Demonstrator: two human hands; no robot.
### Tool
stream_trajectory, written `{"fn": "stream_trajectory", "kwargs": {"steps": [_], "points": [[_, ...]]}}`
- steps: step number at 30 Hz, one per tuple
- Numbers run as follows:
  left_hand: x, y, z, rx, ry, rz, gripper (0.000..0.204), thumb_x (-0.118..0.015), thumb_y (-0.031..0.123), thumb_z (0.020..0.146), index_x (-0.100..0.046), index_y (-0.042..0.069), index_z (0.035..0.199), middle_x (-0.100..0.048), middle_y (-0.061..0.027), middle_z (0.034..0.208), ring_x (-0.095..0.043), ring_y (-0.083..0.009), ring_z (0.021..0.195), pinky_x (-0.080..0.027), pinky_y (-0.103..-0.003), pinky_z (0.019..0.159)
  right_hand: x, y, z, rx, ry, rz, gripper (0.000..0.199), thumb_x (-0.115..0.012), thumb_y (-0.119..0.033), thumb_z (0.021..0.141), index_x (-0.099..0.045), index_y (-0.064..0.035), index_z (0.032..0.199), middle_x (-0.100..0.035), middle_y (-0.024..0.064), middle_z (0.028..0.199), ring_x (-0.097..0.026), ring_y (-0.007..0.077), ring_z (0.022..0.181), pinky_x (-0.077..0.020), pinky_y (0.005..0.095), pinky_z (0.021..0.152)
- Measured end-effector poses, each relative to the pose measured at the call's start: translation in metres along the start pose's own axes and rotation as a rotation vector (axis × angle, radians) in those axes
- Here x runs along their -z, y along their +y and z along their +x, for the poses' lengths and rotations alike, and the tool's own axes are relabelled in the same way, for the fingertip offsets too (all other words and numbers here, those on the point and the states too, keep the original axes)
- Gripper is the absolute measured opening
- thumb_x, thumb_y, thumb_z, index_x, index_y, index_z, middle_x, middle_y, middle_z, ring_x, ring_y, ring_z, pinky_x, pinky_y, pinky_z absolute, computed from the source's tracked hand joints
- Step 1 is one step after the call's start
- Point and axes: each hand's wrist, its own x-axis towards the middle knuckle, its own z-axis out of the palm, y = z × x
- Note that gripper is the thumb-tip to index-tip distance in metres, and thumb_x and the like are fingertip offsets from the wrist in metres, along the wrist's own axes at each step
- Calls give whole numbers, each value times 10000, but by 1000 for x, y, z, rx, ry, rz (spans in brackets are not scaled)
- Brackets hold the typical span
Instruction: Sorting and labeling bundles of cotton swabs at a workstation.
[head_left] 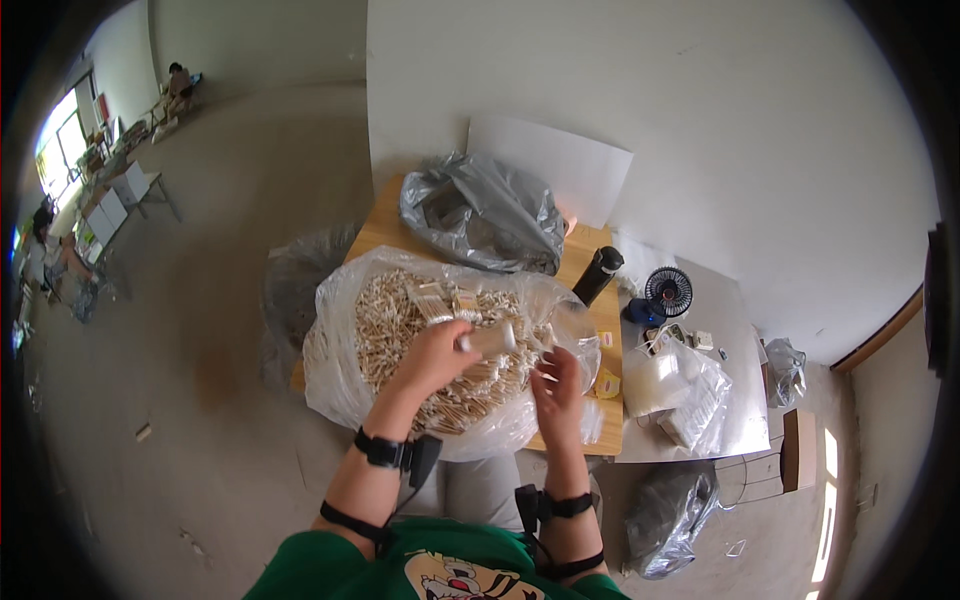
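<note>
A large clear plastic bag (333, 385), its mouth spread wide, holds a heap of loose cotton swabs (385, 320). Over the middle of the heap, my left hand (437, 357) is closed around a small clear pack of cotton swabs (490, 341), which lies on its side. To the right of that pack is my right hand (558, 390), its fingers loosely bent and apart beside the bag's right edge; I make out nothing held in it. Two more swab packs (430, 301) rest on the far part of the heap.
The wooden table (382, 222) also bears a grey plastic bag (485, 215) and a black bottle (599, 275). On a side table (745, 430) at the right are a small fan (668, 291) and plastic-wrapped packs (690, 420). A filled grey bag (675, 520) lies on the floor below.
</note>
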Motion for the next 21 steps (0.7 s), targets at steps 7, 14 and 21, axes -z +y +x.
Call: {"fn": "stream_trajectory", "kwargs": {"steps": [7, 14, 21], "points": [[1, -25, -43, 88, 135, -521, 145, -653, 129, 833, -591, 3, 868, -615, -42, 736, -580, -102, 655, -452, -238, 576, -64, -4, 10, -213, -137, 383, 255, -606, -57, 879, -519, 1, 1111, -572, 14, 914, -515, 65, 806, -434, 191, 698], [23, -32, -58, 302, -186, -573, 157, -551, 140, 913, -585, 14, 826, -594, -14, 696, -552, -69, 602, -447, -197, 545, -63, -9, 1, -180, -156, 170, 329, -664, -153, 843, -564, -23, 1128, -605, 65, 857, -546, 116, 788, -457, 250, 701], [1, -36, -53, 373, -83, -897, 91, -585, 103, 857, -576, 50, 784, -581, -5, 680, -502, -60, 550, -396, -197, 496, -56, -21, 3, 78, -13, -132, 313, -659, -122, 801, -582, -39, 1092, -621, 143, 877, -597, 267, 823, -475, 345, 737]]}}
